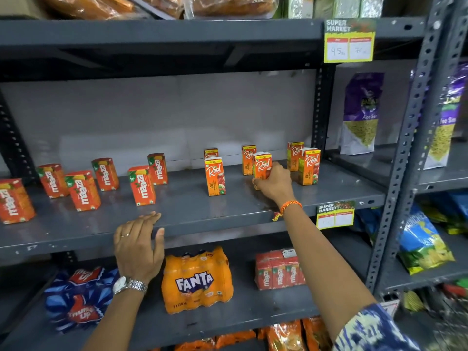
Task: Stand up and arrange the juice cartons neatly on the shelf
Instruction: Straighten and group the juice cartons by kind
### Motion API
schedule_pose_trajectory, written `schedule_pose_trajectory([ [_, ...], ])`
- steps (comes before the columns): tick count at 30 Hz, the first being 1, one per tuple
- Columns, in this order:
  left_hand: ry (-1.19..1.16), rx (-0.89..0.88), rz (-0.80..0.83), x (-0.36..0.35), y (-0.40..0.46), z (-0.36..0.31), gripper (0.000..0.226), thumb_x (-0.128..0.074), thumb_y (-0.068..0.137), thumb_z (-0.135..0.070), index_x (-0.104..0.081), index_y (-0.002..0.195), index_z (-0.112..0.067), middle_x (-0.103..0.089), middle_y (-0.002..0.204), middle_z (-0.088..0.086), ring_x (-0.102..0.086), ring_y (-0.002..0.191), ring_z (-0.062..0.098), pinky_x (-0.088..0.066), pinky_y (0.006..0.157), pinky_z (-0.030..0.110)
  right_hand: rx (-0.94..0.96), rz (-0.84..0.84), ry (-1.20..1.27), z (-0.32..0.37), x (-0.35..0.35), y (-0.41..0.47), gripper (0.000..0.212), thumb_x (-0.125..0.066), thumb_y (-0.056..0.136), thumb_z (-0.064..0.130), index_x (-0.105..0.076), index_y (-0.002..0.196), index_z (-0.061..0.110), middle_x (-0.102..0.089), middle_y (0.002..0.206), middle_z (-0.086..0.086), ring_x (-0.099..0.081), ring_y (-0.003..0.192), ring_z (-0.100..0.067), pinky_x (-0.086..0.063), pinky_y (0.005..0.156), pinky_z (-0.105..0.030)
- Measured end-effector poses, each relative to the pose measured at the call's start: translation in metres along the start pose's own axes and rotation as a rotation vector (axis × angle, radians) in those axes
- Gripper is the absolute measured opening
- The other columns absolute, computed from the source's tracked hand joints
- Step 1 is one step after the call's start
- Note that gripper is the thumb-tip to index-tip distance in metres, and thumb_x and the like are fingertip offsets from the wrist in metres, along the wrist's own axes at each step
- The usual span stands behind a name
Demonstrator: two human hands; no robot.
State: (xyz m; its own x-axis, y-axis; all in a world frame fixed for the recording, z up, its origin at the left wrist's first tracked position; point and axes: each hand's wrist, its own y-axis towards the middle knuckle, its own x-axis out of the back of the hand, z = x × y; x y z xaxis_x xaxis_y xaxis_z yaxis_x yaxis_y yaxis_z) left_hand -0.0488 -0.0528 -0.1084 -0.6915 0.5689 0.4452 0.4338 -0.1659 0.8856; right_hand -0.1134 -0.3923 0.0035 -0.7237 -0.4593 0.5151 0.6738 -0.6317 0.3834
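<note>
Small orange juice cartons stand scattered on a grey metal shelf [192, 214]. On the left are several Maaza cartons [141, 185], upright and turned at different angles. On the right are several Real apple cartons [214, 176], set in loose pairs. My right hand [274, 184] is shut on one Real carton [262, 165], which stands upright on the shelf between the others. My left hand [138, 245] rests open on the shelf's front edge, fingers spread, holding nothing.
Below are a Fanta multipack [196, 281], a Thums Up pack [78, 298] and a wrapped Maaza pack [278, 271]. Snack bags [361, 114] fill the rack to the right. A steel upright [402, 158] separates the racks. Price tags [349, 41] hang from shelf edges.
</note>
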Motion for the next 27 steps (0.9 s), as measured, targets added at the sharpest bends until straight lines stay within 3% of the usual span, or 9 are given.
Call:
schedule_pose_trajectory([
  [18,-0.005,0.015,0.009,0.0,0.0,0.0,0.054,-0.031,0.1,-0.046,-0.069,0.119,-0.013,-0.073,0.116,0.009,-0.066,0.104,0.032,-0.039,0.095,0.044,0.004,-0.006,0.012,-0.002,-0.001,-0.003,0.065,-0.082,0.077,0.036,-0.055,0.129,0.008,-0.067,0.126,-0.011,-0.064,0.118,-0.03,-0.053,0.096,-0.042],
  [22,-0.003,0.0,0.001,0.0,0.0,0.001,0.053,-0.033,0.1,-0.045,-0.069,0.119,-0.012,-0.073,0.116,0.01,-0.065,0.103,0.033,-0.039,0.094,0.045,0.013,0.011,0.062,-0.001,0.003,-0.006,0.077,-0.086,0.072,0.041,-0.048,0.131,0.009,-0.064,0.127,-0.01,-0.062,0.12,-0.028,-0.052,0.097,-0.04],
  [24,-0.001,-0.003,-0.012,-0.001,-0.001,0.001,0.048,-0.037,0.098,-0.042,-0.069,0.119,-0.013,-0.073,0.115,0.01,-0.065,0.103,0.032,-0.039,0.093,0.044,0.045,-0.053,0.121,-0.001,0.008,-0.011,0.082,-0.085,0.069,0.047,-0.045,0.131,0.011,-0.06,0.128,-0.01,-0.059,0.12,-0.026,-0.049,0.097,-0.037],
  [27,0.001,-0.007,-0.033,-0.003,0.0,0.0,0.047,-0.038,0.097,-0.039,-0.07,0.118,-0.012,-0.074,0.114,0.011,-0.065,0.101,0.033,-0.038,0.092,0.044,0.128,-0.381,0.22,-0.007,0.02,-0.02,0.064,-0.074,0.077,0.052,-0.049,0.12,0.012,-0.056,0.116,-0.008,-0.053,0.109,-0.023,-0.049,0.093,-0.04],
])
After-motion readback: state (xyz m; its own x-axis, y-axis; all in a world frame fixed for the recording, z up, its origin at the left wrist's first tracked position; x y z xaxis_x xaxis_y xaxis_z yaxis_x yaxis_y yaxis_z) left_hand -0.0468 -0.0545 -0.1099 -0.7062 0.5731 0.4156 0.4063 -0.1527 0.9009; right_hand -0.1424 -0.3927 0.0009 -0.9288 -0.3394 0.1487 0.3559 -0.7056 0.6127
